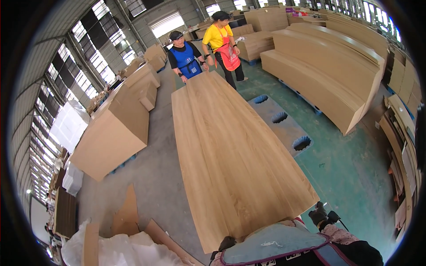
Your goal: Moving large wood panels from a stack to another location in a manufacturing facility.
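A long wood-grain panel [239, 150] stretches away from my body, with a lengthwise line and a small step at its far end. My left hand [227, 243], in a dark glove, is closed on the panel's near edge. At the near right corner my right hand [317, 213], also dark-gloved, is closed against the edge; its fingertips are partly hidden. A co-worker in a blue apron [188, 62] stands at the far end with hands by the panel's edge. Beside them is another person in a yellow top and red apron [228, 53].
A blue pallet [288, 115] with oval holes lies right of the panel. Large stacks of brown boards [310, 75] stand farther right, and a big carton-coloured stack [111, 128] at left. Clear plastic wrap [128, 250] and torn cardboard [126, 217] lie near left.
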Demonstrator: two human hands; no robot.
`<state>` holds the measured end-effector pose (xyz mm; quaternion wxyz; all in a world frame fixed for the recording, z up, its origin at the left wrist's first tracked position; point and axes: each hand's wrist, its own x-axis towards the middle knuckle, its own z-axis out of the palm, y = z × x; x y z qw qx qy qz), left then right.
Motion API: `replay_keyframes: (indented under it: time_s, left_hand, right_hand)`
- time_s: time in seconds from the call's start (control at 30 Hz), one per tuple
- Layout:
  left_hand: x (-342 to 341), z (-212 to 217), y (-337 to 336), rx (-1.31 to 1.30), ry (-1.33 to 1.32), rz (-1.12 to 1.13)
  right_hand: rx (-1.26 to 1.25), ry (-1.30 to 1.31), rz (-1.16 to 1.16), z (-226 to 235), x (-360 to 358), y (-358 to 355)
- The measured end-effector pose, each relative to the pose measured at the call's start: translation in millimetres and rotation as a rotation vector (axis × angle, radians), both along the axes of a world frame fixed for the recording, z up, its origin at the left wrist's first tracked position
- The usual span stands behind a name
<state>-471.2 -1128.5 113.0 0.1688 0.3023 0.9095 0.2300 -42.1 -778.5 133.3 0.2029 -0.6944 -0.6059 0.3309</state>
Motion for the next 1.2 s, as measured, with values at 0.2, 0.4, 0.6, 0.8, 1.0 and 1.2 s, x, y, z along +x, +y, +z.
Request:
replay_keyframes:
  time_s: [0.2,0.4,0.6,0.8,1.0,1.2]
  left_hand:
    - [22,0,-22,-0.016,-0.012,0.104]
    - [55,-3,-41,-0.046,-0.037,0.219]
    - [29,-31,64,0.027,-0.075,0.097]
    - [23,-39,114,0.113,0.024,0.077]
    - [17,-47,139,0.114,-0.338,0.192]
    - [72,-22,193,0.271,0.084,0.166]
  right_hand:
    - [0.026,0.06,0.135,-4,-41,26]
    - [-0.133,0.014,0.25,30,-79,49]
    - [-0.25,-0.118,0.414,2,-116,53]
    - [-0.256,-0.143,0.38,29,-91,81]
    - [-0.297,-0.135,0.368,34,-90,124]
    - [-0.244,-0.311,0.6,32,-111,130]
